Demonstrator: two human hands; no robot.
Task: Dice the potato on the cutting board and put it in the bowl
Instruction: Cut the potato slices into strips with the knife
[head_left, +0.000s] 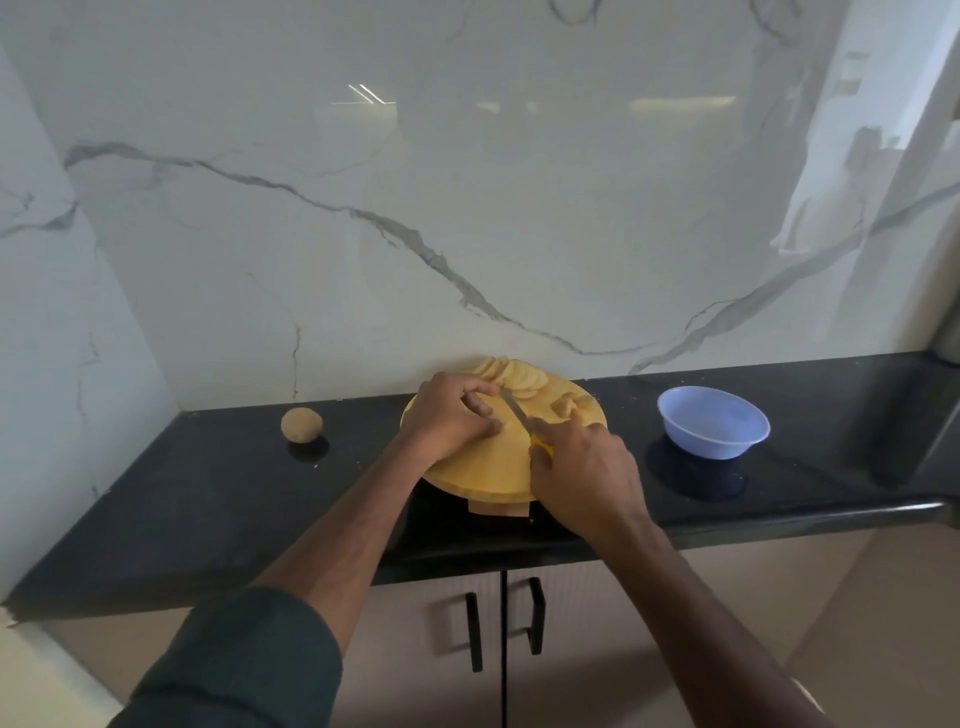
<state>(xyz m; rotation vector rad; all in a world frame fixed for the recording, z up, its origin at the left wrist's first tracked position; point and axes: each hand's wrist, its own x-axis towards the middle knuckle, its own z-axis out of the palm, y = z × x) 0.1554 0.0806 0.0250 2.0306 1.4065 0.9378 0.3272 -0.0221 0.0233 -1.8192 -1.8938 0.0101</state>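
Head cam looks down on a black countertop (208, 483) w/ a round wooden cutting board (483, 467) in the middle. Right hand (582, 467) is curled around the yellow handle of a small knife (514, 413), blade pointing away toward the far side of the board. Left hand (452, 415) has fingers bent and seems to pinch a potato piece just beside the blade, but the piece itself is hidden under the fingers, so I cannot tell exactly what it grips. At the far edge of the board lies a fan of round potato slices (514, 376), overlapping each other, and a few smaller cut chunks (569, 402) lie to the right of the blade. Blue plastic bowl (712, 423) stands on the counter right of the board, apart from it, and looks to have no potato inside yet. One whole unpeeled potato (301, 424) sits on the counter left of the board, not touched. My judgement: the task is approx. in the middle, slicing is mostly done, but most slices must be cut into cubes, and the transfer to the bowl is not started. No brand, label or readable writing is visible anywhere.
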